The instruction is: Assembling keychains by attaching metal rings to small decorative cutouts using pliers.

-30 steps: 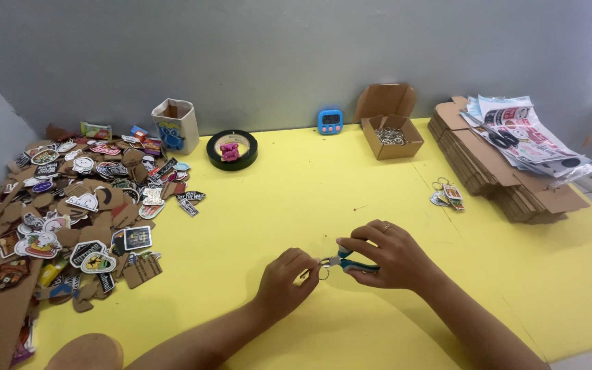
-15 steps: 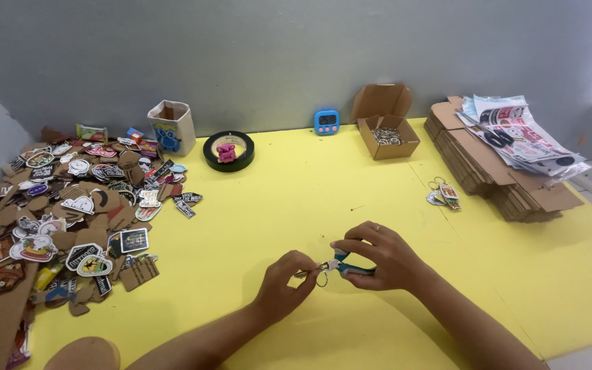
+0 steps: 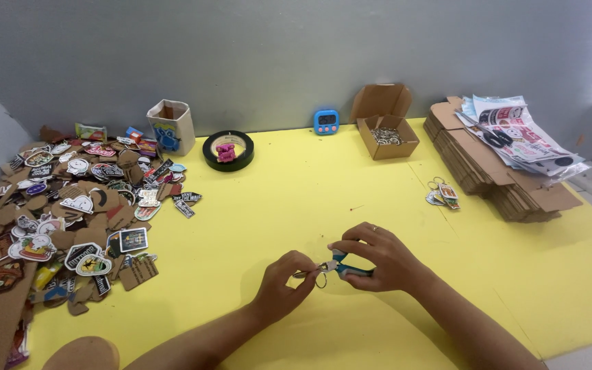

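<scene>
A heap of colourful printed stickers on brown card backings (image 3: 70, 212) covers the far left of the yellow surface (image 3: 296, 199). Right of it, low in the middle, the left hand (image 3: 284, 286) pinches a small metal key ring (image 3: 320, 279) in its fingertips. Touching that ring, the right hand (image 3: 378, 257) is clenched around blue-handled pliers (image 3: 348, 267). Further right lies a small bunch of finished keychains (image 3: 441, 193), then a stack of flat brown cardboard (image 3: 501, 181).

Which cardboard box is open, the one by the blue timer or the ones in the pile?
The small box beside the blue timer: its lid stands up. The stacked boxes lie folded flat.
</scene>
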